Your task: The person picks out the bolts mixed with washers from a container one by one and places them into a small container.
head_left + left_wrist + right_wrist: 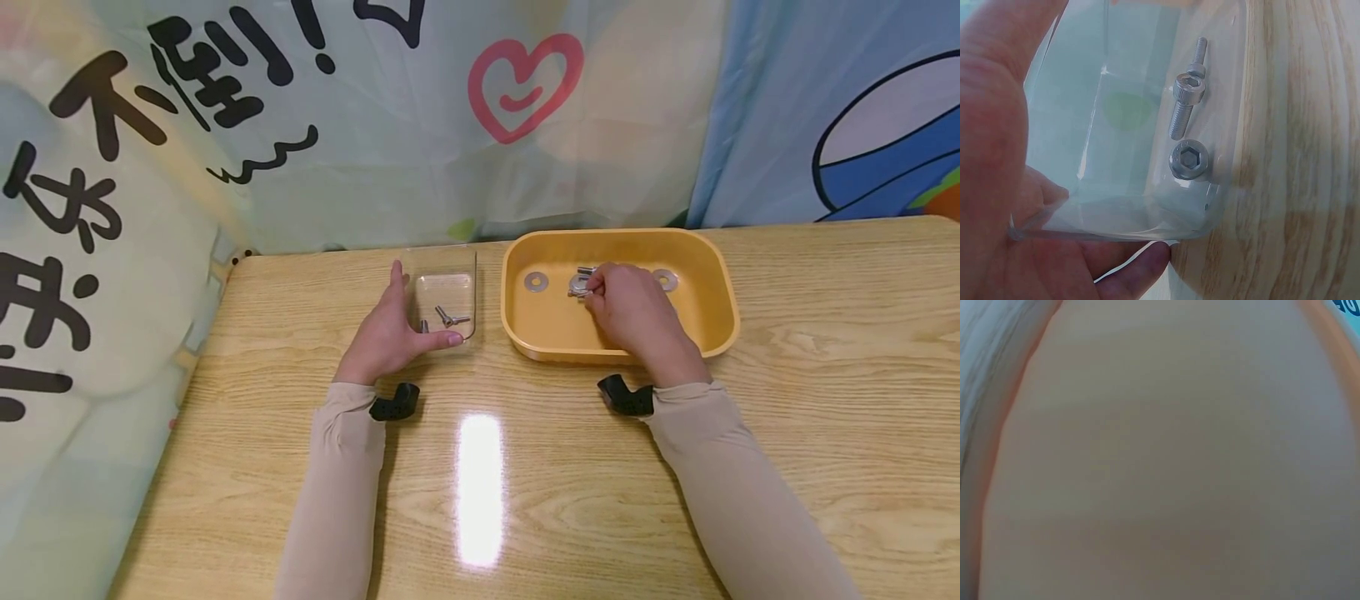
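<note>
At the left, a clear plastic box [444, 287] stands on the table, gripped at its left and near sides by my left hand [382, 337], thumb along the near edge. Silver socket head screws [1187, 94] lie inside the box in the left wrist view, one with its hex head [1189, 159] towards the camera. Over the yellow tray [618, 352], my right hand [637, 308] reaches in with curled fingers and pinches at a cluster of small metal parts [577, 285]; which piece it holds is hidden. Blurred tray wall [1160, 456] fills most of the right wrist view.
Flat washers [536, 282] lie at the left of the tray, and another washer [665, 280] lies to the right of my hand. A printed cloth [420, 158] hangs behind the wooden table [555, 483]. Black wrist mounts [395, 402] sit on both sleeves.
</note>
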A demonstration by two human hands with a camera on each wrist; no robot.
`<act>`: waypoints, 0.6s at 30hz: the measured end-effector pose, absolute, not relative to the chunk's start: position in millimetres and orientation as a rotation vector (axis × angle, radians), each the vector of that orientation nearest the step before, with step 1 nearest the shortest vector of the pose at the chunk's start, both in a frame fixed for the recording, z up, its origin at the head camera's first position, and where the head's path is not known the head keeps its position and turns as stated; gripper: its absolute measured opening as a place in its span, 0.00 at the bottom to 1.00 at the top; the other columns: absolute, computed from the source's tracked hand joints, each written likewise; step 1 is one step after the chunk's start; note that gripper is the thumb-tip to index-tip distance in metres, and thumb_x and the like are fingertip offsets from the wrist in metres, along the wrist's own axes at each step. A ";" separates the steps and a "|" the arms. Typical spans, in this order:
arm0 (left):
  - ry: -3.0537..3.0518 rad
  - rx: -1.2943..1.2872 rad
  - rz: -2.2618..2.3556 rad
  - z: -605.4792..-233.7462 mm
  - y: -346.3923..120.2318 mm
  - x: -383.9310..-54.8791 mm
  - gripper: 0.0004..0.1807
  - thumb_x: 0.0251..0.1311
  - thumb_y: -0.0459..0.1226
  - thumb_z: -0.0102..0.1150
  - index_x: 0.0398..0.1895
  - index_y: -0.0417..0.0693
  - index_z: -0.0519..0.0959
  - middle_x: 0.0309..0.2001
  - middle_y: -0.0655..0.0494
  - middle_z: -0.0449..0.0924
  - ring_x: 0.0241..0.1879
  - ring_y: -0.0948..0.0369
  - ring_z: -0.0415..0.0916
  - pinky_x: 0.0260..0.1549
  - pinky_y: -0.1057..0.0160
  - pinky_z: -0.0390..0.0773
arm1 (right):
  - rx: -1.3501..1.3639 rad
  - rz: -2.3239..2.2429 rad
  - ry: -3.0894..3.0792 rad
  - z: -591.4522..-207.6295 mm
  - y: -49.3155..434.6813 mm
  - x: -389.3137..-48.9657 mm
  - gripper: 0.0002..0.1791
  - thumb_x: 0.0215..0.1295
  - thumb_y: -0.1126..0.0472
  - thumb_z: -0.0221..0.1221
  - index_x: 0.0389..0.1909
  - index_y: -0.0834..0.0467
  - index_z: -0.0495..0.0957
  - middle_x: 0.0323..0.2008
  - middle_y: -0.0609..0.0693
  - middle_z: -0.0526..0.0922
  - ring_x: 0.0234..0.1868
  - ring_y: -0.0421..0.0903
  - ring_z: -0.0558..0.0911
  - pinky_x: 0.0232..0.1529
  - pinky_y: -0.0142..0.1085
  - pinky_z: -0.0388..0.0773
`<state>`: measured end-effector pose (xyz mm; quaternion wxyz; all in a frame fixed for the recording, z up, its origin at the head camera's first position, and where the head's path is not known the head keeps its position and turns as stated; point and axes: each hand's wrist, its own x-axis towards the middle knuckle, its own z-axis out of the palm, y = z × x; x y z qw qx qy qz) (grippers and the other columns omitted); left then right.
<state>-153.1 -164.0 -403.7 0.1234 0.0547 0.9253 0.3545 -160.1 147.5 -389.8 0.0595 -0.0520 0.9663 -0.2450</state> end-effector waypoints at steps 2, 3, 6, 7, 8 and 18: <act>2.698 0.158 1.034 -404.0 -164.1 -153.5 0.78 0.45 0.61 0.77 0.80 0.43 0.26 0.80 0.44 0.45 0.77 0.47 0.47 0.71 0.47 0.57 | -0.157 -0.754 2.937 -389.5 147.2 -159.8 0.07 0.70 0.66 0.58 0.41 0.67 0.78 0.36 0.61 0.80 0.39 0.58 0.76 0.46 0.51 0.72; 2.698 0.159 1.031 -404.1 -164.1 -153.7 0.78 0.45 0.61 0.77 0.80 0.43 0.26 0.80 0.44 0.45 0.77 0.47 0.47 0.71 0.47 0.57 | -0.157 -0.762 2.943 -389.4 147.1 -159.8 0.07 0.70 0.66 0.58 0.41 0.67 0.78 0.36 0.61 0.80 0.39 0.58 0.76 0.46 0.51 0.72; 2.699 0.159 1.028 -404.5 -164.2 -154.0 0.78 0.45 0.60 0.77 0.80 0.43 0.26 0.80 0.43 0.45 0.77 0.47 0.47 0.72 0.47 0.57 | -0.162 -0.781 2.958 -389.1 146.6 -159.5 0.07 0.70 0.66 0.58 0.41 0.67 0.79 0.36 0.61 0.81 0.39 0.58 0.76 0.46 0.51 0.72; 2.698 0.158 1.029 -404.4 -164.1 -153.8 0.78 0.45 0.61 0.77 0.80 0.43 0.26 0.80 0.43 0.45 0.77 0.47 0.47 0.71 0.47 0.57 | -0.163 -0.786 2.962 -388.9 146.4 -159.4 0.07 0.70 0.65 0.59 0.40 0.67 0.79 0.36 0.61 0.81 0.39 0.58 0.76 0.46 0.51 0.72; 2.697 0.157 1.031 -404.2 -164.0 -153.6 0.78 0.45 0.61 0.77 0.80 0.43 0.26 0.80 0.44 0.45 0.77 0.47 0.47 0.71 0.47 0.57 | -0.164 -0.790 2.965 -388.6 146.2 -159.2 0.07 0.70 0.65 0.59 0.40 0.67 0.79 0.36 0.61 0.81 0.39 0.58 0.76 0.46 0.51 0.72; 2.696 0.155 1.043 -404.0 -163.7 -153.2 0.78 0.45 0.61 0.77 0.80 0.44 0.26 0.80 0.44 0.45 0.77 0.47 0.48 0.71 0.47 0.57 | -0.160 -0.843 2.970 -386.2 145.6 -159.8 0.07 0.70 0.65 0.58 0.41 0.66 0.79 0.38 0.62 0.81 0.40 0.58 0.76 0.46 0.52 0.73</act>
